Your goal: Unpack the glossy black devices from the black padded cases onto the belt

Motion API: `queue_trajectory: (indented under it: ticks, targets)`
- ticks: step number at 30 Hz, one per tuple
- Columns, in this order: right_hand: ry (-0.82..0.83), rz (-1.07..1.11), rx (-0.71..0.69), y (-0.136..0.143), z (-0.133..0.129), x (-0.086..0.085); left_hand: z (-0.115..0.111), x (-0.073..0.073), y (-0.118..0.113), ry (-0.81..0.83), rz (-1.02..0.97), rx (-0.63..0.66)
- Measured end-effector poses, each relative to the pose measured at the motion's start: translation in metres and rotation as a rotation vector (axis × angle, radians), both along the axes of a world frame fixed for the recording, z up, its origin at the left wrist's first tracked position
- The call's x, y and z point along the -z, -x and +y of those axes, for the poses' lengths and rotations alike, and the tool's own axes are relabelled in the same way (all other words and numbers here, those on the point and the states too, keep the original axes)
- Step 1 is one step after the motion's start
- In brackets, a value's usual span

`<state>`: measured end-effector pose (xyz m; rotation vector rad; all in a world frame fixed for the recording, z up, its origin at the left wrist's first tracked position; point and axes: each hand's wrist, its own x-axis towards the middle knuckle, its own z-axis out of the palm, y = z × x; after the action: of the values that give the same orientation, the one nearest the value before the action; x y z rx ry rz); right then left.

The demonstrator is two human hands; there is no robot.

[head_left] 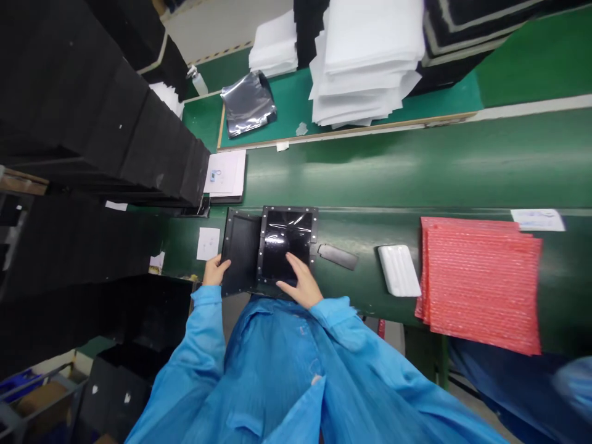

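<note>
My left hand (214,270) grips the left edge of a thin black ribbed panel (243,246), thumb on top. Beside that panel, on its right, lies a black frame (315,217) with small light dots along its border and a glossy black sheet (282,246) inside. My right hand (300,280) rests over the lower right part of the glossy sheet, thumb and fingers apart, holding nothing. A flat grey strip (338,256) lies just right of the frame.
A white padded block (399,270) and a stack of red bubble-wrap sheets (481,283) lie to the right. Tall black stacks (152,135) line the left. Behind are white sheets (370,55) and a shiny dark bag (250,103) on a raised green shelf.
</note>
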<state>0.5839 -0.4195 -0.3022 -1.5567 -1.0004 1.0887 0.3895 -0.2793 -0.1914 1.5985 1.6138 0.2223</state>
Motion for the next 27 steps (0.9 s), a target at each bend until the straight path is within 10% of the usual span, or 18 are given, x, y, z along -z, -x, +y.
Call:
queue_trajectory:
  ticks: [4, 8, 19, 27]
  targets:
    - [0.144, 0.470, 0.074, 0.018, 0.032, -0.006, -0.066, -0.016, -0.023, 0.256, -0.318, 0.516]
    - [0.218, 0.474, 0.306, -0.004, 0.024, 0.010, -0.109, -0.003, -0.039, 0.006, -0.121, 0.654]
    - [0.176, 0.331, 0.545, -0.045, 0.010, 0.026, -0.092, 0.021, -0.026, -0.146, 0.163, 0.861]
    - [0.178, 0.069, 0.649, -0.053, -0.043, 0.041, -0.081, 0.038, 0.001, -0.084, 0.258, 0.758]
